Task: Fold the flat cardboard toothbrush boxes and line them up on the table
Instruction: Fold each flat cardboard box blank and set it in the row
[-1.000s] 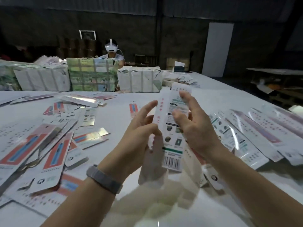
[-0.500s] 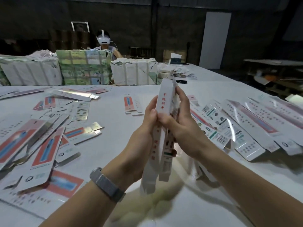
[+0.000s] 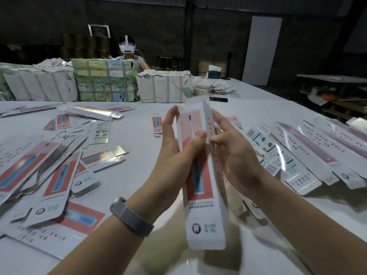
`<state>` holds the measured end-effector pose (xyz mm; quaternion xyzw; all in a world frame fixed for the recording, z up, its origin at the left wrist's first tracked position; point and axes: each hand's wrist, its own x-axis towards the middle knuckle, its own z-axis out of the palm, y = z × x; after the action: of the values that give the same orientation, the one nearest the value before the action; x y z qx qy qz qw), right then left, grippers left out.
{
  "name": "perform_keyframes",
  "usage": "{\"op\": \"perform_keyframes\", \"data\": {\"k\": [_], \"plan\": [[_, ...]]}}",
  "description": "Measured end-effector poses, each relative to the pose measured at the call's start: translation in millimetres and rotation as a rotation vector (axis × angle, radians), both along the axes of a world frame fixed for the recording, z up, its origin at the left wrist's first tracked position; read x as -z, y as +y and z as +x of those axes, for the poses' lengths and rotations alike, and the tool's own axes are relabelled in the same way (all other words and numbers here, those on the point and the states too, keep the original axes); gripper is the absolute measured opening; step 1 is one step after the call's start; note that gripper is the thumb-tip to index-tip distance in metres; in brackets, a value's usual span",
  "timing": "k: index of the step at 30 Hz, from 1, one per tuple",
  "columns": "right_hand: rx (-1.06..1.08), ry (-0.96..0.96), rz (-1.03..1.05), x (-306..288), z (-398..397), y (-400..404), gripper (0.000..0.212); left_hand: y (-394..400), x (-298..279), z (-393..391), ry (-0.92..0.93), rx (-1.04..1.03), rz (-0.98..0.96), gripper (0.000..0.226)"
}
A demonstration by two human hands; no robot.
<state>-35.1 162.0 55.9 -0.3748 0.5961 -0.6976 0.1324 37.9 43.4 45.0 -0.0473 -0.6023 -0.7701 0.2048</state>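
At the centre of the frame, 2 hands hold 1 long toothbrush box [image 3: 200,175] upright above the white bench [image 3: 139,155]. The left hand [image 3: 176,153] cups its left side, thumb pressed on the pink front, fingers [image 3: 168,124] straight behind. The right hand [image 3: 234,153] pinches the box's right edge. Flat boxes [image 3: 57,175] lie scattered at left; a row of folded boxes [image 3: 297,153] lies at right. Wrapped bundles [image 3: 105,82] stand at upper left.
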Motion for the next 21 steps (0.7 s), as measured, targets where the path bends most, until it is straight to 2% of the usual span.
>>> {"op": "perform_keyframes", "data": {"k": [2, 6, 10, 14, 16, 18, 21], "plan": [[0.01, -0.032, -0.012, 2, -1, 0, 0.056, 0, 2, 0, 0.008, -0.01, 0.0, 0.059], [-0.011, -0.029, -0.003, 2, 0, 0, 0.053, 0, 4, -2, 0.017, -0.047, -0.044, 0.055], [0.085, -0.022, -0.019, -1, 1, 0, 0.037, -2, 6, -2, 0.003, -0.021, -0.125, 0.044], [0.143, -0.061, -0.028, -3, 3, 0, 0.018, -1, 8, -1, 0.011, 0.011, -0.179, 0.053], [0.13, -0.084, -0.028, -3, 3, 1, 0.016, -1, 9, -2, 0.042, 0.007, -0.211, 0.055], [0.117, -0.077, -0.016, -3, 3, 1, 0.021, -1, 11, -3, 0.08, 0.008, -0.222, 0.053], [0.116, -0.034, -0.004, -2, 3, 2, 0.01, 0, 12, -4, 0.117, 0.013, -0.22, 0.047]]}}
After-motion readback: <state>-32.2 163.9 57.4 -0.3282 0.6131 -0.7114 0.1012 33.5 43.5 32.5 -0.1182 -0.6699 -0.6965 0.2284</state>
